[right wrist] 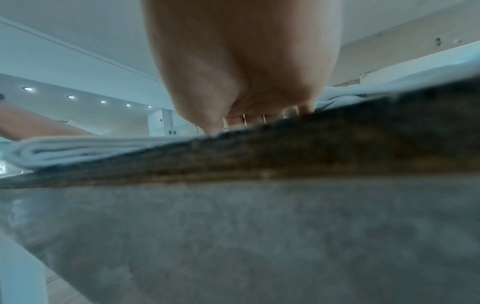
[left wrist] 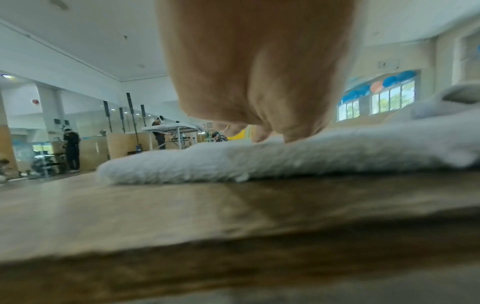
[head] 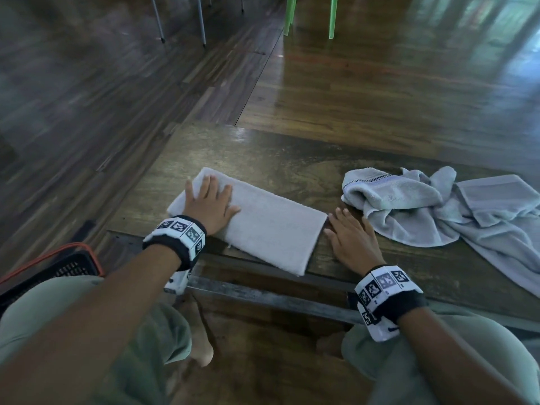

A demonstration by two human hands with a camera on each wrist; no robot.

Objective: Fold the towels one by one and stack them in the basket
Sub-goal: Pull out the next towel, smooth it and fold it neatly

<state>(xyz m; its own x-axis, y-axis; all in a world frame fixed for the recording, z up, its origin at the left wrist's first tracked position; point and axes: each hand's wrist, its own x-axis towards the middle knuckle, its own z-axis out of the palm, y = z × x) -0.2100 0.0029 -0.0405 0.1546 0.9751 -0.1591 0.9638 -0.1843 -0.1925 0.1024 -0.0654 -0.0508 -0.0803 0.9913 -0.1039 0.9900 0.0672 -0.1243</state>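
A folded grey towel (head: pixel 268 226) lies as a long strip on the dark wooden table (head: pixel 292 165). My left hand (head: pixel 209 201) presses flat on its left end, fingers spread and straight. My right hand (head: pixel 349 233) rests flat on the bare table just past the towel's right end, fingers straight. From the left wrist view the palm (left wrist: pixel 249 82) sits on the fluffy towel (left wrist: pixel 259 158). In the right wrist view the folded towel's layered edge (right wrist: pixel 64 152) shows at left, my right hand (right wrist: pixel 241 82) above the table edge. A black basket with an orange rim (head: pixel 73 263) stands low at my left.
A heap of unfolded grey towels (head: pixel 438 206) lies on the table to the right, close to my right hand. Chair legs (head: pixel 201 21) and green legs (head: pixel 331 16) stand on the wooden floor beyond. My knees sit under the table's front edge.
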